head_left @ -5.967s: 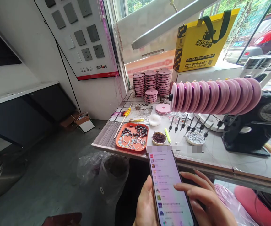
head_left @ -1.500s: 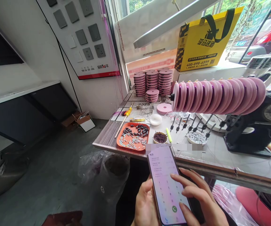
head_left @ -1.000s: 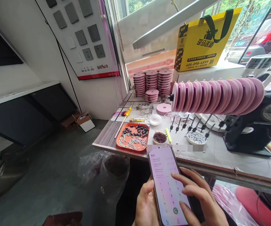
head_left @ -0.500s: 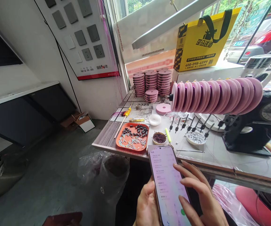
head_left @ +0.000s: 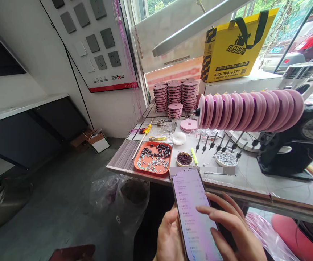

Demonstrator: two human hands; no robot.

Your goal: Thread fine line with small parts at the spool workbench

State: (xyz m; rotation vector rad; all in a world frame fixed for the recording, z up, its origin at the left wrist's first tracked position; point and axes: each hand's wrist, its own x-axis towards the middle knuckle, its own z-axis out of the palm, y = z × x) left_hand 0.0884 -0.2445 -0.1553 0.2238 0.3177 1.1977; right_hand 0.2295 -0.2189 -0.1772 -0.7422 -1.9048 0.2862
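A smartphone [head_left: 191, 221] with a lit list on its screen lies upright in my left hand [head_left: 169, 233], whose thumb presses along its left edge. My right hand [head_left: 235, 228] hovers at the phone's right side, fingers apart and holding nothing. Its index fingertip is over the middle of the screen; whether it touches the glass I cannot tell. Just beyond the phone, on the table's near edge, are a round dish of dark thin pieces [head_left: 184, 158], a yellow-green pen-like tool [head_left: 194, 156] and a pair of metal tweezers [head_left: 213, 173].
An orange tray [head_left: 136, 162] of small black and metal parts sits left on the table. Pink spools [head_left: 248, 110] line a shaft on a black machine [head_left: 287, 152]; more spools [head_left: 174, 94] stand stacked behind. A dish of white beads [head_left: 226, 158] and a yellow bag [head_left: 235, 50] are also there.
The list on the phone's screen has scrolled upward. My right index finger has shifted left across the screen, while my left hand stays nearly still around the phone.
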